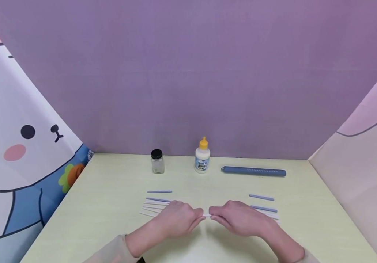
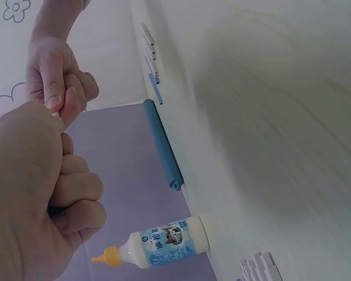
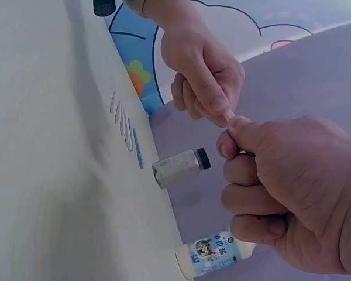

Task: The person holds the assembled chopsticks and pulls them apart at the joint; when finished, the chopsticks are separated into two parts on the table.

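Observation:
My left hand [image 1: 180, 219] and right hand [image 1: 241, 219] face each other low over the middle of the table. Between them they pinch a thin white stick [image 1: 207, 215], thumbs and forefingers close together at its short visible middle. Its two ends are hidden inside the hands. In the right wrist view a bit of the white stick [image 3: 229, 115] shows between the thumbs, and the other fingers of both hands are curled. Beside my left hand lie several white sticks [image 1: 149, 209] and blue sticks [image 1: 159, 191]. Beyond my right hand are more blue sticks [image 1: 261, 197] and white ones, partly covered by it.
At the back of the pale table [image 1: 109, 182] stand a small clear jar [image 1: 158, 166] with a black lid and a white bottle [image 1: 202, 160] with a yellow nozzle. A long blue-grey bar [image 1: 254, 171] lies to their right. A purple backdrop [image 1: 195, 80] rises behind.

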Demonstrator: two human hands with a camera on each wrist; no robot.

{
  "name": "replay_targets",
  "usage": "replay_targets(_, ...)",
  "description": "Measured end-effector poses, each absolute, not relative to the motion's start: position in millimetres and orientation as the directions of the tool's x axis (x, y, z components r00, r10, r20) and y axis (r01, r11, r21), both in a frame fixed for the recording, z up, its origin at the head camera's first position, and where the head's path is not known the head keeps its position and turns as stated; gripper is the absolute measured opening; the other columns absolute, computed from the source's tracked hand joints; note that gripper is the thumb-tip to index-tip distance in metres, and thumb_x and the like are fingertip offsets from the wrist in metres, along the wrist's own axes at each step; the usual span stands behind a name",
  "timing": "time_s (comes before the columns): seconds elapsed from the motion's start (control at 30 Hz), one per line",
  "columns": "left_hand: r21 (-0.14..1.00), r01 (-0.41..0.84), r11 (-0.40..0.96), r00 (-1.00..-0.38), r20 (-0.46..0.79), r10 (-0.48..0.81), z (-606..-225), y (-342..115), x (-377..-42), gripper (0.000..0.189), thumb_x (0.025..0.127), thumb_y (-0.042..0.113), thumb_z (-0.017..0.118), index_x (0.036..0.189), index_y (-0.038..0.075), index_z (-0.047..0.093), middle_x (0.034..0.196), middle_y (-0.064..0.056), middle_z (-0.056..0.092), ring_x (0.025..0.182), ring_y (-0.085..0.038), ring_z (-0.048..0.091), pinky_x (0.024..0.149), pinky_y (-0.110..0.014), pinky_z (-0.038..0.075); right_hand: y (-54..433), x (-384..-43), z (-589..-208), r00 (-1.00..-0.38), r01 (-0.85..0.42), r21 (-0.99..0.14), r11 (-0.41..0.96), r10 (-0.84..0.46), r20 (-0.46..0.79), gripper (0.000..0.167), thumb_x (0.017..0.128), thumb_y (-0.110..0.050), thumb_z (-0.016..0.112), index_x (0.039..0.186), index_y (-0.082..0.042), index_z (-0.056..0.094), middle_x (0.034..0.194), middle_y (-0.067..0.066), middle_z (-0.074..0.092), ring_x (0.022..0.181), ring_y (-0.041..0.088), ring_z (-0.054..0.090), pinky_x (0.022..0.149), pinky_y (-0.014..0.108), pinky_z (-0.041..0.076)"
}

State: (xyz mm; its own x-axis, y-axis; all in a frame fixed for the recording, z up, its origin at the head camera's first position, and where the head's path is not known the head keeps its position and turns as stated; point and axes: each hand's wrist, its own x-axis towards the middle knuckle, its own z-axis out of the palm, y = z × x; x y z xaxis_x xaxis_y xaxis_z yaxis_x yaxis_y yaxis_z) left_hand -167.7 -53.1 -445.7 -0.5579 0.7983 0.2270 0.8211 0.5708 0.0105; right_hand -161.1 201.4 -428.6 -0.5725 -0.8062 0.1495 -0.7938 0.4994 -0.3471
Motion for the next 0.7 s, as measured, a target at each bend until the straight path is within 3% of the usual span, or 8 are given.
replay_targets(0.33, 0.072, 0.806, 0.588, -0.59, 0.196, 0.784, -445.3, -49.2, -170.4, 0.04, 0.114, 0.036, 0.045, 0.078, 0.02, 0.051, 0.057, 0.012, 0.032, 0.048, -0.003, 0.03, 0.045, -0.021, 0.026, 204.4, -162.1, -430.4, -0.584, -0.783, -0.367, 0.502, -0.797, 0.156, 0.03, 0.113, -0.025, 0.052, 0.084, -0.022, 0.045, 0.067, -0.019, 0.021, 0.057, -0.008, 0.019, 0.054, 0.01, 0.02)
replay_targets(0.7, 0.022, 0.848, 0.529, -0.524, 0.187, 0.831, -449.7, -50.8, -173.4, 0.04, 0.114, 0.035, 0.046, 0.078, 0.021, 0.051, 0.056, 0.013, 0.027, 0.048, -0.002, 0.027, 0.047, -0.02, 0.024, 207.6, -161.2, -430.7, -0.559, -0.788, -0.397, 0.471, -0.818, 0.138, 0.031, 0.114, -0.025, 0.051, 0.084, -0.021, 0.044, 0.068, -0.018, 0.021, 0.058, -0.008, 0.018, 0.054, 0.01, 0.02)
